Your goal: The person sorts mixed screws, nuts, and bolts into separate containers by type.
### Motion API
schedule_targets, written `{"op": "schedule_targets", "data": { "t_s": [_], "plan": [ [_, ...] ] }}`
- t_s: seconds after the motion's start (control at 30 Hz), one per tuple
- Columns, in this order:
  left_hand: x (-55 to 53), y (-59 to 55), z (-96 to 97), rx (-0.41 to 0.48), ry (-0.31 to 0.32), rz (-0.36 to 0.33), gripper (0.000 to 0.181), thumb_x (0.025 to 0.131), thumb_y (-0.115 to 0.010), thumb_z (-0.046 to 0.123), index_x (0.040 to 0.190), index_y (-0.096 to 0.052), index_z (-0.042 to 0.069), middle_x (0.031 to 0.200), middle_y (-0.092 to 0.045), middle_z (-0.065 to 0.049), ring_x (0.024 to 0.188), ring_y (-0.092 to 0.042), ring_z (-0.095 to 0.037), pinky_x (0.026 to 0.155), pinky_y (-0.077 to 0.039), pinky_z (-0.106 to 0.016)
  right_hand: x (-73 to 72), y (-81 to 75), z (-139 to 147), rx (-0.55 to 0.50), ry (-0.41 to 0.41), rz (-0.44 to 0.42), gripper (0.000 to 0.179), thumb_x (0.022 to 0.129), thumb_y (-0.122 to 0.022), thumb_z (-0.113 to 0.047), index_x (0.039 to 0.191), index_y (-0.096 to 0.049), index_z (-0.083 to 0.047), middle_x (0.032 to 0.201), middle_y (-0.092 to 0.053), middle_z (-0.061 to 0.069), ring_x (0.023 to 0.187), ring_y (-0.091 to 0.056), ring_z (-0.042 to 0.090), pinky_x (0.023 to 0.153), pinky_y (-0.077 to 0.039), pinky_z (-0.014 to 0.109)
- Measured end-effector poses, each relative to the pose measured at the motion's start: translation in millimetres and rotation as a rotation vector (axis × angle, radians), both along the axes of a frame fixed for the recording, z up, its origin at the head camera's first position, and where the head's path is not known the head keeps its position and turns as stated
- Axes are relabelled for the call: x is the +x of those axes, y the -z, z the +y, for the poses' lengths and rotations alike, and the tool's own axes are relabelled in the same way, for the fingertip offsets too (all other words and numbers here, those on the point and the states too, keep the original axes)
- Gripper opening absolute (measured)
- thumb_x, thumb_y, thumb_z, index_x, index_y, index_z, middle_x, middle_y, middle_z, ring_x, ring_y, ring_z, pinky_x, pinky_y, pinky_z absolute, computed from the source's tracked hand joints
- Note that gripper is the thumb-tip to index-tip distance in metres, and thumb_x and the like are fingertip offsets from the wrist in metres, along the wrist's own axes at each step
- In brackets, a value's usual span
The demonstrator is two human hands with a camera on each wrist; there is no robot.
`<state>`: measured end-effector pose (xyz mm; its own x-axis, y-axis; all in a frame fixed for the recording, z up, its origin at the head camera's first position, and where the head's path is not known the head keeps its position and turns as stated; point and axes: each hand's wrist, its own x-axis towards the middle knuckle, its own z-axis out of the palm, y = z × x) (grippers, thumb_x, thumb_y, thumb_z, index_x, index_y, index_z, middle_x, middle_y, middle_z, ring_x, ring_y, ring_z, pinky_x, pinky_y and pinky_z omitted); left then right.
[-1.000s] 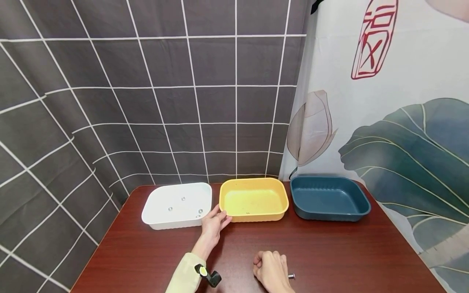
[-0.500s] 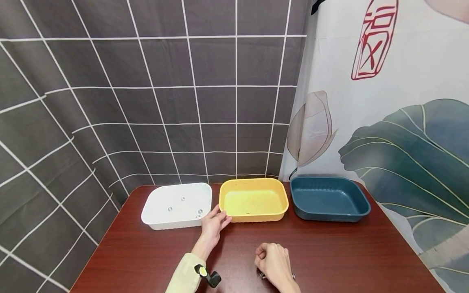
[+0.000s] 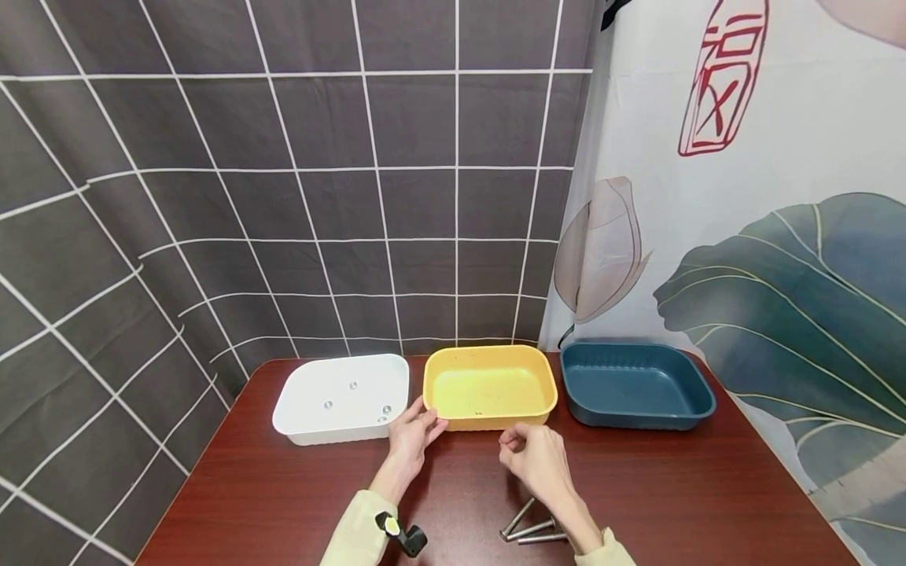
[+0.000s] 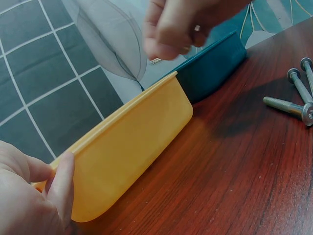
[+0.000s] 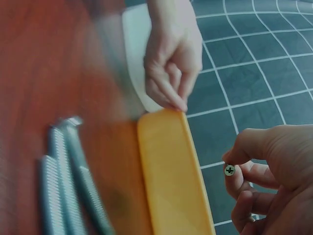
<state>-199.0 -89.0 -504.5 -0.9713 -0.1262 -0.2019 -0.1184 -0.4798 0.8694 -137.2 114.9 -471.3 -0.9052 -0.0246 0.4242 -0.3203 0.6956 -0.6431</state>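
Observation:
My left hand (image 3: 410, 436) pinches the near left corner of the yellow tray (image 3: 488, 420), thumb and fingers at its rim. Just in front of that tray, my right hand (image 3: 541, 464) is raised over the table. Between its thumb and fingertips it pinches a small screw (image 5: 229, 170), whose cross-slot head faces the right wrist camera. A second shiny bit shows lower among the curled fingers, too small to make out. Three long metal bolts (image 3: 518, 517) lie on the table below the right wrist, partly covered by it in the head view.
A white tray (image 3: 340, 435) with several small round shiny pieces (image 3: 329, 405) stands left of the yellow one. A dark blue tray (image 3: 637, 420) is to the right. All three sit along the back of the red-brown table (image 3: 283, 503), before a tile-patterned curtain (image 3: 418, 196).
My right hand has risen and moved forward from the bolts toward the yellow tray, carrying the screw and uncovering the bolts. The left hand has stayed at the tray's corner.

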Motion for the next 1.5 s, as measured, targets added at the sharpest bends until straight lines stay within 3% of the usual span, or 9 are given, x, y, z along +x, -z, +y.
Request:
{"op": "schedule_targets", "data": {
  "t_s": [0.13,0.37,0.6,1.0,1.2,1.5],
  "plan": [
    [-0.7,-0.4,-0.6,0.002,0.002,0.009,0.054,0.095,-0.053,-0.016,0.146,-0.034,-0.017,0.088,-0.057,-0.013,0.066,-0.065,-0.014,0.077,-0.063,-0.029,-14.8,-7.7,3,-0.015,-0.013,0.023,0.019,0.069,-0.075,0.002,0.070,-0.069,-0.016,0.063,-0.060,-0.013,0.058,-0.055,0.004,0.054,-0.049,0.025],
    [-1.0,-1.8,-1.1,-0.002,0.004,0.008,0.054,0.095,-0.053,-0.016,0.146,-0.034,-0.016,0.089,-0.058,-0.014,0.067,-0.065,-0.013,0.078,-0.063,-0.029,-33.0,-16.7,5,-0.037,-0.032,-0.010,0.015,0.072,-0.073,0.001,0.073,-0.070,-0.013,0.065,-0.061,-0.009,0.053,-0.046,0.007,0.050,-0.041,0.024],
    [-1.8,-1.1,0.1,0.006,-0.002,0.018,0.055,0.094,-0.053,-0.016,0.146,-0.034,-0.017,0.086,-0.056,-0.012,0.067,-0.065,-0.014,0.078,-0.063,-0.029,-48.5,-23.1,4,-0.066,-0.058,0.045,0.013,0.073,-0.074,0.001,0.072,-0.070,-0.011,0.066,-0.062,-0.009,0.065,-0.054,0.014,0.058,-0.045,0.026],
    [-3.1,1.4,-0.1,-0.003,0.008,0.006,0.054,0.095,-0.052,-0.015,0.146,-0.035,-0.016,0.085,-0.056,-0.010,0.067,-0.065,-0.013,0.077,-0.063,-0.028,-76.0,-25.5,6,-0.084,-0.098,0.052,0.008,0.075,-0.074,-0.001,0.074,-0.069,-0.007,0.068,-0.063,-0.005,0.069,-0.055,0.017,0.063,-0.048,0.027],
    [-3.0,2.2,-0.5,0.000,0.004,-0.003,0.054,0.095,-0.052,-0.015,0.146,-0.035,-0.016,0.083,-0.056,-0.009,0.066,-0.065,-0.012,0.076,-0.063,-0.028,-87.8,-21.5,6,-0.083,-0.097,0.054,0.007,0.074,-0.073,-0.001,0.074,-0.069,-0.007,0.067,-0.062,-0.004,0.066,-0.053,0.015,0.057,-0.046,0.024],
    [-2.5,3.8,-0.5,-0.002,-0.004,-0.006,0.054,0.095,-0.053,-0.016,0.146,-0.037,-0.015,0.091,-0.057,-0.015,0.067,-0.065,-0.013,0.077,-0.063,-0.028,-102.0,-19.2,2,-0.092,-0.111,0.036,0.003,0.074,-0.071,-0.001,0.074,-0.069,-0.004,0.066,-0.064,-0.002,0.060,-0.059,0.013,0.055,-0.052,0.023]
  ]
}}
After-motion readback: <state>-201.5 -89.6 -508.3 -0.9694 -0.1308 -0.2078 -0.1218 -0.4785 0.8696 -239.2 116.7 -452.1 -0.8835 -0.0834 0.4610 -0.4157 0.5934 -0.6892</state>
